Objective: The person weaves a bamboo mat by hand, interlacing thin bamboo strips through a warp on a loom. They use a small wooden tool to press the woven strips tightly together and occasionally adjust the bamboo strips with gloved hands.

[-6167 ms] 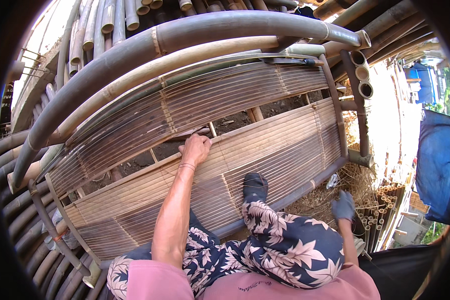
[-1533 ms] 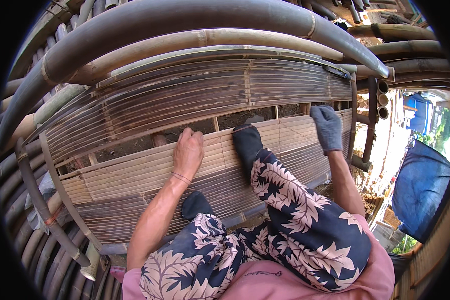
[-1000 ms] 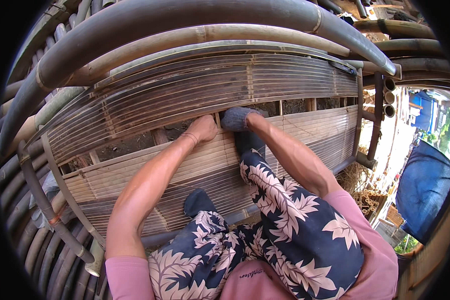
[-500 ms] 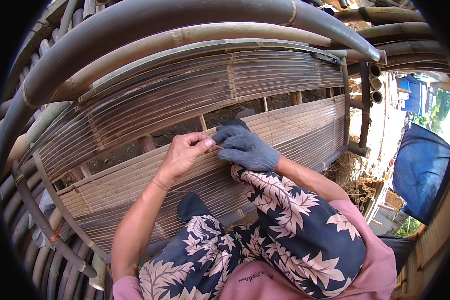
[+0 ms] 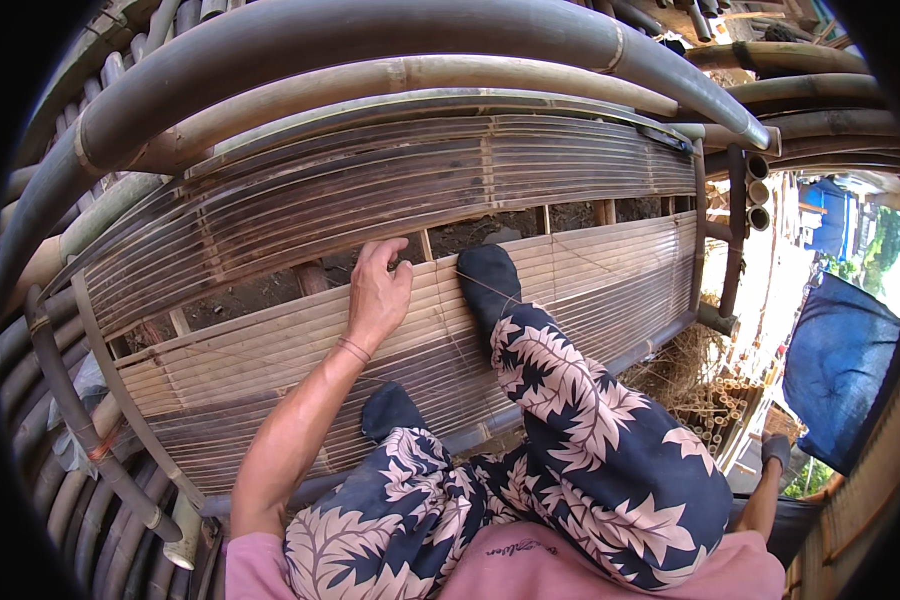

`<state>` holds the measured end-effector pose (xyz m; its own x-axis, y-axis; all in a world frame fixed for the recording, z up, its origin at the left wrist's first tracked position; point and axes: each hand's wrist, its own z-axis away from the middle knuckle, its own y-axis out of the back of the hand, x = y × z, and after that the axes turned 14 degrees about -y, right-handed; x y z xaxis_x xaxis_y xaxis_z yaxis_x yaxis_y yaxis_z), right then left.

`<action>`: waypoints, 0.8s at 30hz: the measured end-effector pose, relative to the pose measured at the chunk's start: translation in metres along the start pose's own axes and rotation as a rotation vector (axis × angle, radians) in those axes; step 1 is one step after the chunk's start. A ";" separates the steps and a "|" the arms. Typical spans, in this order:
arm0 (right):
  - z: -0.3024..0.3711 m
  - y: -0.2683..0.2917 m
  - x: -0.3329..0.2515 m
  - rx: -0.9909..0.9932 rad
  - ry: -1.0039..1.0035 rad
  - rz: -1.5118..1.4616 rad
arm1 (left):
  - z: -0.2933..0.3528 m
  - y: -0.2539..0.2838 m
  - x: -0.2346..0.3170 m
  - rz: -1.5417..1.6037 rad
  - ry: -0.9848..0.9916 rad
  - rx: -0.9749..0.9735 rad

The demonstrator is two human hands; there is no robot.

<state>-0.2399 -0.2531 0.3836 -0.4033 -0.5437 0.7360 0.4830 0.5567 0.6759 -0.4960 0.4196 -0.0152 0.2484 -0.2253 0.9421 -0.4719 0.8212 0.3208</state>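
Found a bamboo slat panel [image 5: 580, 265], laid lengthwise under the left hand [image 5: 381, 285], well apart from the right hand [image 5: 775, 450]. Noted dark-shod feet [image 5: 488, 280] on top. Saw the left hand at the panel's far edge, with fingers and thumb parted; could not tell the gloved right hand's grip. Logged a thin cord [image 5: 353, 348] around the left wrist.

Daylight glares white at right, with slats [image 5: 425, 312] shaded and edges bowed.
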 end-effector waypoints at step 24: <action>0.405 0.025 -0.508 0.188 1.608 -0.314 | 0.126 -0.102 0.047 0.166 -0.102 -1.201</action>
<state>-0.3377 0.2918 0.0419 0.7658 -0.6293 -0.1322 0.3995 0.3045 0.8647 -0.5426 0.2595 0.0083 0.1665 -0.0669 0.9838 0.6052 0.7946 -0.0485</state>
